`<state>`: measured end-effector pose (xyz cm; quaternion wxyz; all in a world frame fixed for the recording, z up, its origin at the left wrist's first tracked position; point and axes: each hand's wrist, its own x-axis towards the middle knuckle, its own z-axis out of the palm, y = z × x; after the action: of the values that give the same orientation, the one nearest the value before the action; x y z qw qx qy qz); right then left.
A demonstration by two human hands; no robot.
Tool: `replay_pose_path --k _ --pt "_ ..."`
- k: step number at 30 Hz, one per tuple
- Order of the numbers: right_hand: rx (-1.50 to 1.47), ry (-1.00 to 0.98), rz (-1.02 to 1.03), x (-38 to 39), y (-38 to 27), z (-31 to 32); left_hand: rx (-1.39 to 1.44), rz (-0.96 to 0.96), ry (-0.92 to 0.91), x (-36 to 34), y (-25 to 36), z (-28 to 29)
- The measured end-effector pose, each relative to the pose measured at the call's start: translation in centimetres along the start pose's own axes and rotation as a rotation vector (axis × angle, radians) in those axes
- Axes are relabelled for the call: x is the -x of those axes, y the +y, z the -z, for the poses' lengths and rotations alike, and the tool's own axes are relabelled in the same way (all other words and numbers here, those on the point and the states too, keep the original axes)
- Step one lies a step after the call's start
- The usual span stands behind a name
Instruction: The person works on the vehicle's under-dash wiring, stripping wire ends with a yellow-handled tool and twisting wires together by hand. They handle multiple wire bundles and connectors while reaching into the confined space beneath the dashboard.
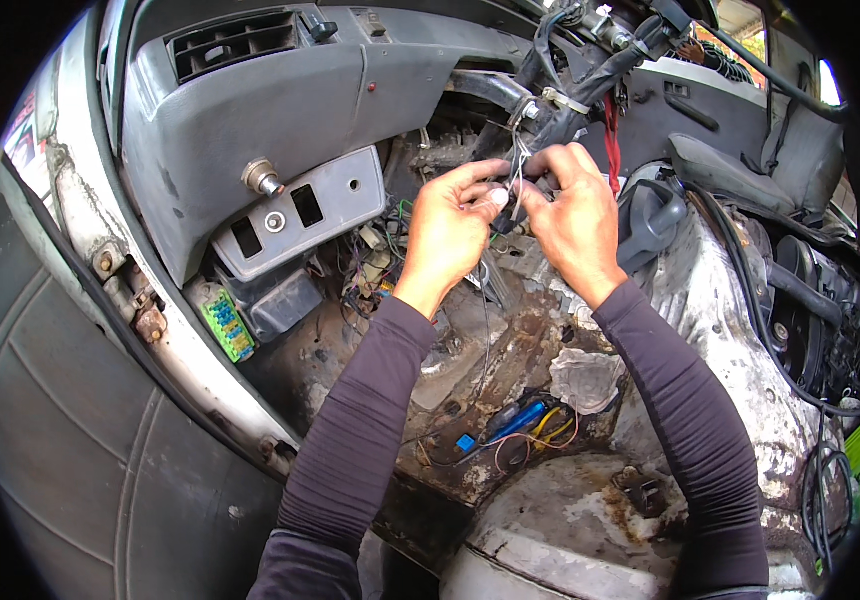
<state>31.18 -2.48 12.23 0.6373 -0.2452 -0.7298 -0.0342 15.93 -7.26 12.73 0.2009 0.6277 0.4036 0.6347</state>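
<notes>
Both my hands meet below the bared steering column (550, 115), working on a few thin wires (518, 158) that hang down from it. My left hand (455, 225) pinches the wires from the left between thumb and fingertips. From the right, my right hand (575, 215) has its fingers closed on the same wires, its thumb close to the left one. The exact wire ends between the fingertips are too small to make out. Red wires (612, 145) hang just beyond my right hand.
On the rusty floor (450, 370) lie a blue-handled screwdriver (518, 422), yellow-handled pliers (550, 428), a blue relay-like cube (465, 443) and loose wire. A green fuse box (225, 322) and grey switch panel (325, 205) sit left. The engine (800, 300) is exposed at right.
</notes>
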Motion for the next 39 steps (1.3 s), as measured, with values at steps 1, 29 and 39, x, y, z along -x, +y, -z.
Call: replay_pose_path --k 1,29,39 --pt "-0.014 -0.009 -0.02 -0.1 -0.1 -0.1 0.015 0.001 0.005 0.0 0.0 -0.1" --pt "-0.928 -0.428 -0.547 1.0 1.6 1.1 -0.574 -0.54 0.289 3.7 -1.8 -1.9" --pt "-0.419 -0.391 -0.364 -0.1 1.3 1.9 -0.385 -0.374 0.225 6.6 -2.4 -1.8"
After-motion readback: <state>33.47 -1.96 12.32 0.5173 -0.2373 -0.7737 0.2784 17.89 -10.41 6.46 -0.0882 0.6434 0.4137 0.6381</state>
